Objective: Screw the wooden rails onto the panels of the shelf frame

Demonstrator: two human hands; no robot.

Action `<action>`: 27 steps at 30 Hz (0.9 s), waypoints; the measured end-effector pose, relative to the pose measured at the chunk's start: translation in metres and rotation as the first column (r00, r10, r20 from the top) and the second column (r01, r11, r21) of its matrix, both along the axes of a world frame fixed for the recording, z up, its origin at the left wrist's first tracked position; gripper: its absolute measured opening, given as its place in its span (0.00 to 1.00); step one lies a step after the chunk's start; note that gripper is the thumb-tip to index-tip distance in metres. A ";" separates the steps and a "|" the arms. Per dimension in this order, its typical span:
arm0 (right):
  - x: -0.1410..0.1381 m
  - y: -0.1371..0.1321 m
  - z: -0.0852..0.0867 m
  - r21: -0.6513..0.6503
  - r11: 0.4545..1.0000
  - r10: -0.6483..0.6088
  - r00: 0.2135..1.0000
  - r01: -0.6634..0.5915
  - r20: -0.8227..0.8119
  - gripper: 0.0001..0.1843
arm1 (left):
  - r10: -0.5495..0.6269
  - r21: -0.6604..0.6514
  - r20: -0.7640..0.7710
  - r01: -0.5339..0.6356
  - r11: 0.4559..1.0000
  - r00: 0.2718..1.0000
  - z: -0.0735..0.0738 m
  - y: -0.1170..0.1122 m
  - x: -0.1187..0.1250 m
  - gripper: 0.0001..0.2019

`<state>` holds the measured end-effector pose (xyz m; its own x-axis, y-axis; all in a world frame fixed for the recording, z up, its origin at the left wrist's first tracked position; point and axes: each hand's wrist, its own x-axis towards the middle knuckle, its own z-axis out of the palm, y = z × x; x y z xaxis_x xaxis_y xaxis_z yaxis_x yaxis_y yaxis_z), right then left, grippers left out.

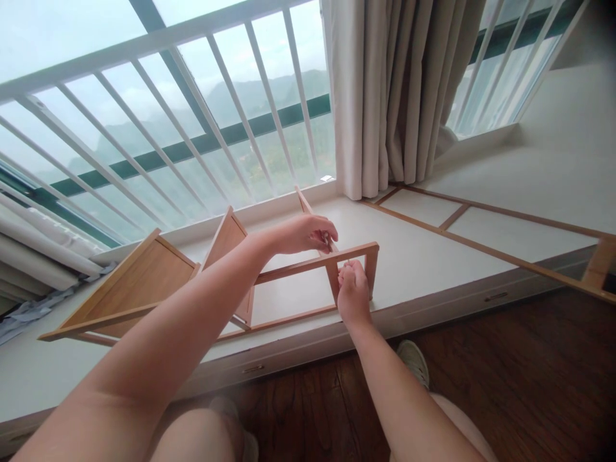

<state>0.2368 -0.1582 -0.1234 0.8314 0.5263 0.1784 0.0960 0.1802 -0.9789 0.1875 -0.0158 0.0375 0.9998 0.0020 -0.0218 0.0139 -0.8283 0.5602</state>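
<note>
Item: small white patch (327, 178), at the window's lower edge, above the ledge; too small to tell whether it bears writing.

Item: wooden frame (293, 267), on the white ledge (418, 250) in front of you, lower rail along the front edge; your left forearm hides part of it. Fitted with a crosspiece (332, 279) near its right end. At its left, a smaller wooden panel (224, 240) and a larger wooden panel (129, 282), both tilted.

Item: your left hand (308, 234), above the top rail at the crosspiece's upper end; fingers bent, tips drawn toward the thumb. You cannot tell from this view what they pinch.

Item: your right hand (353, 289), beside the crosspiece, below the top rail; fingers folded in. Whether they pinch the wood or something small, you cannot tell.

Item: second wooden frame (455, 217), ladder-like, on the ledge to your right, far end at the hem of a beige curtain (360, 96).

Surroundings: white railing (149, 48) across the window, dark green window bars (283, 117) behind it; gathered curtain (29, 247) and grey cloth (33, 314) at far left; drawer handles (253, 369) below the ledge; dark wood floor (481, 359); a pale shoe (414, 360) beyond your right forearm.
</note>
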 end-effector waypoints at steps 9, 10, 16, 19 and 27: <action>-0.005 -0.022 0.005 -0.103 0.995 0.034 0.982 -0.016 0.184 0.15 | -0.040 -0.155 0.026 0.043 0.987 0.999 0.000 0.008 -0.006 0.15; -0.006 -0.026 0.005 -0.103 0.994 0.045 0.981 -0.026 0.189 0.15 | -0.045 -0.167 0.025 0.049 0.985 0.999 0.000 0.009 -0.005 0.16; -0.014 -0.043 0.008 -0.061 0.997 0.067 0.976 -0.055 0.208 0.15 | -0.086 -0.268 0.005 0.084 0.960 0.996 -0.002 0.012 -0.003 0.21; -0.014 -0.040 0.013 0.029 0.999 0.027 0.977 -0.034 0.210 0.16 | -0.095 -0.280 0.027 0.099 0.955 0.995 -0.003 0.012 -0.002 0.20; -0.013 -0.026 0.030 0.116 0.993 -0.028 0.989 0.011 0.144 0.19 | -0.079 -0.235 0.044 0.087 0.968 0.996 -0.004 0.011 -0.002 0.17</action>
<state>0.2241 -0.1845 -0.0934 0.8020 0.4797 0.3558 0.2399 0.2868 -0.9275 0.1856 -0.0045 0.0331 0.9963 -0.0826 0.0219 -0.0718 -0.6693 0.7395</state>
